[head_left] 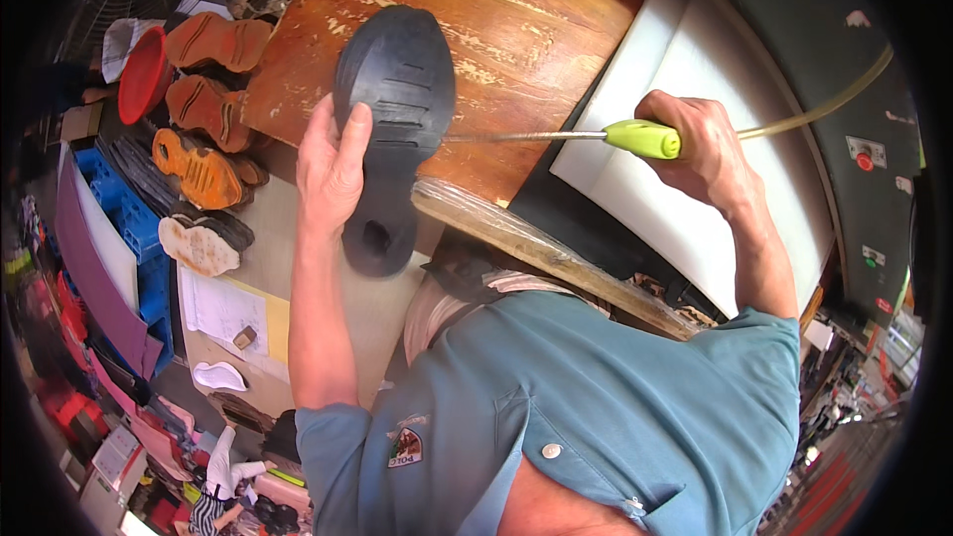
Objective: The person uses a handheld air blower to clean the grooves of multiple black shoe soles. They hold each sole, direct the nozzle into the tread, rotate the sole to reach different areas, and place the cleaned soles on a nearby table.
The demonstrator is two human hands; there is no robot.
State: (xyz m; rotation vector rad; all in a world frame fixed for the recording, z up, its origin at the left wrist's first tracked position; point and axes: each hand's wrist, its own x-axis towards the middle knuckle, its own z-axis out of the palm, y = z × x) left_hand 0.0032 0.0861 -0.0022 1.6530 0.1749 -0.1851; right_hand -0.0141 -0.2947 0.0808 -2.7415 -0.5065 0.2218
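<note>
My left hand (333, 164) is closed on a black shoe sole (397, 69), its thumb lying across the face. The sole is tilted, with its wide forepart away from me and its heel toward me. Several slots cross the forepart, and a dark hollow shows in the heel. My right hand (700, 144) grips a lime-green air blow gun (645, 139) with a long thin metal nozzle. The nozzle points left, its tip at the sole's right edge; whether they touch I cannot tell. A yellowish hose (824, 111) runs from behind my right hand to the upper right.
A worn orange-brown wooden board (536, 30) lies beyond the sole, with a plastic-wrapped edge (526, 228) nearer me. At right are a white panel (675, 169) and a dark machine with a red button (865, 162). Brown soles (213, 40), a red bowl (144, 74) and blue crates (109, 184) stand left.
</note>
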